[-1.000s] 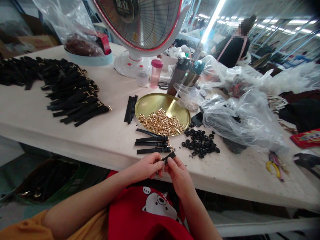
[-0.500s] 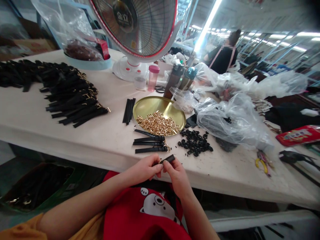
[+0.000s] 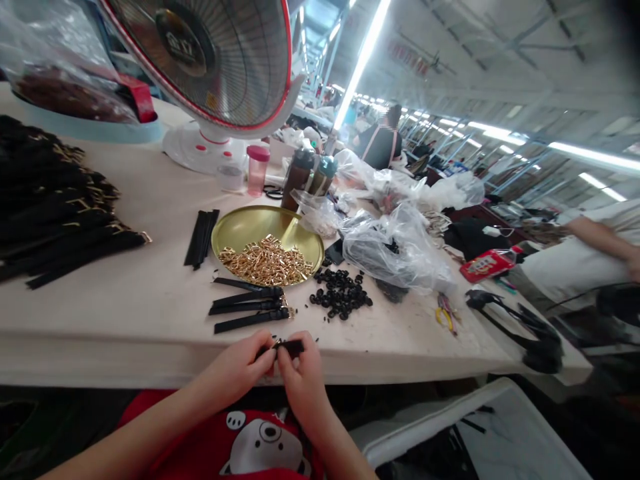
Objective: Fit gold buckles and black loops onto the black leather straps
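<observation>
Close to the table's front edge, my left hand (image 3: 256,357) and my right hand (image 3: 301,367) pinch one short black strap (image 3: 293,347) between them. A bit of gold metal shows at the left fingertips; the rest of that end is hidden by the fingers. Just beyond my hands lie several black straps with gold buckles (image 3: 249,323). Behind these is a gold plate (image 3: 235,223) with a heap of small gold buckles (image 3: 270,261). Right of the plate spreads a pile of small black loops (image 3: 341,293). A bundle of plain black straps (image 3: 201,238) lies left of the plate.
A large heap of buckled black straps (image 3: 55,200) covers the left. A fan (image 3: 215,87), a pink cup (image 3: 257,172) and bottles (image 3: 300,177) stand behind. Plastic bags (image 3: 395,247) and yellow-handled pliers (image 3: 445,315) lie right. A white bin (image 3: 525,427) sits below; another person's arm (image 3: 600,239) shows far right.
The view has swung to the right, so the table's contents appear further left and a person at the far right has come into view. Both hands still hold the black strap.
</observation>
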Motion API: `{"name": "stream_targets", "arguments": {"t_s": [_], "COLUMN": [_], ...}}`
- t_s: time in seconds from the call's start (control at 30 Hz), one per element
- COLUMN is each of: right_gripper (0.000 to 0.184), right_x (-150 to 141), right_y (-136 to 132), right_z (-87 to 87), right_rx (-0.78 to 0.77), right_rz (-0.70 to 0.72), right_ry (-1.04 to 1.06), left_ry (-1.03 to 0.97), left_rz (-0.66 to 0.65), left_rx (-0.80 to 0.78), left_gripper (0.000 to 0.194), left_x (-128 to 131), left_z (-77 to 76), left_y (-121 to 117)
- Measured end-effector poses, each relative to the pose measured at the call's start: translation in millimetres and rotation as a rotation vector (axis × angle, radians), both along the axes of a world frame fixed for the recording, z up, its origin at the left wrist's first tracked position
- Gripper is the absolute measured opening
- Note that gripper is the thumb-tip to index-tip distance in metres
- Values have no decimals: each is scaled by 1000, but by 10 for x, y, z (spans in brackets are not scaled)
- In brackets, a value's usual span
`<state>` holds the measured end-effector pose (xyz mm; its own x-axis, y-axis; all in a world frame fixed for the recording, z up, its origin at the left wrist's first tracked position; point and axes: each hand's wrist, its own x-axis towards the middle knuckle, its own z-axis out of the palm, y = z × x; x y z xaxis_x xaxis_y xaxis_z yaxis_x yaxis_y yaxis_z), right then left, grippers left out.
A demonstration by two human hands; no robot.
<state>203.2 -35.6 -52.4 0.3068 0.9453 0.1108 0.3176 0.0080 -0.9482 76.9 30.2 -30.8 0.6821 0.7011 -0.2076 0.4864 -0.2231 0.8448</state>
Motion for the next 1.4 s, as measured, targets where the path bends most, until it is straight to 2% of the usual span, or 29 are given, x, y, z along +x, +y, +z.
{"name": "stream_targets", "arguments": {"t_s": [0.1, 0.17, 0.3, 0.4, 0.57, 0.63, 0.7, 0.8, 0.87, 0.9, 0.97, 1.07, 1.23, 1.4], "right_gripper": [5, 5, 5, 8, 18, 20, 21, 27, 30, 31, 28, 23, 18, 4], "right_x": [19, 54, 141, 184, 283, 432, 703, 1316, 1759, 1955, 2249, 2434, 2395, 2353], "right_y": [-23, 15, 167, 225, 195, 209, 254, 340, 384, 402, 435, 480, 485, 458], "right_z": [-21, -24, -5, 24, 96, 100, 69, -25, -103, -144, -227, -345, -441, -377], "right_rx": [132, 102, -84, -108, -91, -143, -181, -166, -148, -149, -163, -212, -246, -214], "right_rz": [-23, -29, 10, 116, 250, 295, 210, -171, -432, -482, -492, -430, -428, -439], "right_ry": [-201, -180, 183, 396, 228, 186, 138, -23, -273, -320, -379, -439, -506, -491], "left_ry": [23, 32, 45, 63, -21, -59, -34, 36, 47, 44, 43, 55, 73, 38], "left_rz": [6, 6, -19, -39, 13, -35, -104, -87, -40, -28, -21, -25, -44, -73], "left_rx": [24, 23, -10, -57, -215, -195, -137, -105, -105, -109, -132, -171, -156, -129], "left_gripper": [23, 25, 28, 30, 29, 34, 30, 29, 29, 29, 30, 30, 28, 26], "left_x": [39, 55, 65, 76, 142, 169, 180, 159, 136, 127, 123, 139, 145, 130], "left_z": [2, 21, 51, 12, -80, -73, -55, -55, -70, -75, -72, -32, 32, 47], "left_y": [29, 58, 168, 269, 358, 372, 393, 446, 474, 480, 473, 433, 358, 253]}}
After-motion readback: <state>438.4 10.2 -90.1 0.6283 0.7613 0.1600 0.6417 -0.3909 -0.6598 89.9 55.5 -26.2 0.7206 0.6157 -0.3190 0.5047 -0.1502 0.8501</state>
